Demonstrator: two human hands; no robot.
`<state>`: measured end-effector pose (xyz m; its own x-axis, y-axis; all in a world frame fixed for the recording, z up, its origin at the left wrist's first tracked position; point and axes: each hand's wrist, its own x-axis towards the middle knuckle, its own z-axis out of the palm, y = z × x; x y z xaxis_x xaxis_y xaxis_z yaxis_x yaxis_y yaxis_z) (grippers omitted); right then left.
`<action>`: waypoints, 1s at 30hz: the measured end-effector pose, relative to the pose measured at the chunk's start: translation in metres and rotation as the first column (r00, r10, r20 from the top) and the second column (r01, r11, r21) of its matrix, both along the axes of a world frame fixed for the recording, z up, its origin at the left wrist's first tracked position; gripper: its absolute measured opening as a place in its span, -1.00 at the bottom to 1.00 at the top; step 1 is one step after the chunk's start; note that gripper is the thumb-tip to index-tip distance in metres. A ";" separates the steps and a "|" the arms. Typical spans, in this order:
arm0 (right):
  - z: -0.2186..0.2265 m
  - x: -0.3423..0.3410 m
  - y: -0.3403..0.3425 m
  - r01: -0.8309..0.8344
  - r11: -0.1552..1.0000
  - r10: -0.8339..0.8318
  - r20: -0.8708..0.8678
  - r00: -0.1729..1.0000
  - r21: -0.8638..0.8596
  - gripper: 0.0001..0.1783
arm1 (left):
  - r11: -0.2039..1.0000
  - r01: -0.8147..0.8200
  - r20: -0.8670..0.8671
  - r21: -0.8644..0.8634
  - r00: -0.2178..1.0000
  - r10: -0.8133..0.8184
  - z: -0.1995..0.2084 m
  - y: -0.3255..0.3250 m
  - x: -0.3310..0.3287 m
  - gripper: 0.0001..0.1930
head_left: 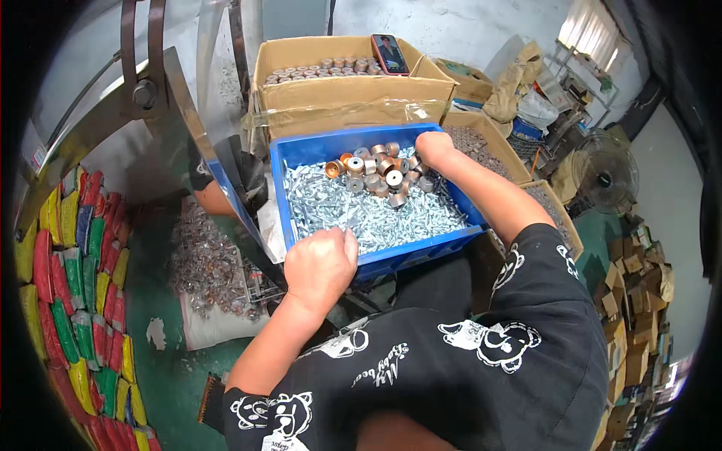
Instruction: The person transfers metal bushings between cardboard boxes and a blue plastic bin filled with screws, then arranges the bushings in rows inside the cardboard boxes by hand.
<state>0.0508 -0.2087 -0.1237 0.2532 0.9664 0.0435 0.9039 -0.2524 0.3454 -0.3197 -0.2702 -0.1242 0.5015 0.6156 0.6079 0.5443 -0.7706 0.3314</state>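
A blue plastic bin [406, 257] holds a wide bed of small silvery screws [391, 225]. On top of them, toward the far side, lies a heap of short metal cups [395, 178], some copper-coloured and some grey. My left hand [322, 267] is a closed fist over the bin's near left corner, gripping the rim, its fingertips mostly hidden. At the far right corner, beside the heap, my right hand [438, 150] is closed on the bin's edge, with its fingers largely out of sight.
Behind the bin stands a cardboard box [350, 96] with rows of similar cups and a phone [390, 55] on its rim. Open cartons [556, 210] sit at the right. A metal machine frame [192, 120] rises at the left, near stacked colourful bags [83, 301]. A fan [605, 174] stands farther right.
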 end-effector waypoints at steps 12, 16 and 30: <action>0.079 -0.163 0.029 -0.419 0.862 0.351 -0.932 0.090 0.284 -0.63 | 0.999 0.035 0.029 0.014 0.999 -0.036 0.000 0.002 -0.007 -0.70; 0.076 -0.242 0.071 -0.427 0.896 0.156 -0.986 0.052 0.119 -0.67 | 0.999 -0.016 0.043 -0.036 0.999 0.017 -0.005 0.002 -0.003 -0.69; 0.010 -0.113 -0.026 -0.514 0.823 0.553 -0.547 0.629 0.241 -0.77 | 0.995 -0.069 -0.091 -0.072 0.994 0.063 0.005 0.001 0.003 -0.67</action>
<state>-0.0617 -0.2345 -0.1134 -0.3127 0.9411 0.1288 0.8995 0.3369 -0.2782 -0.3163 -0.2694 -0.1196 0.5080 0.6913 0.5138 0.6229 -0.7069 0.3352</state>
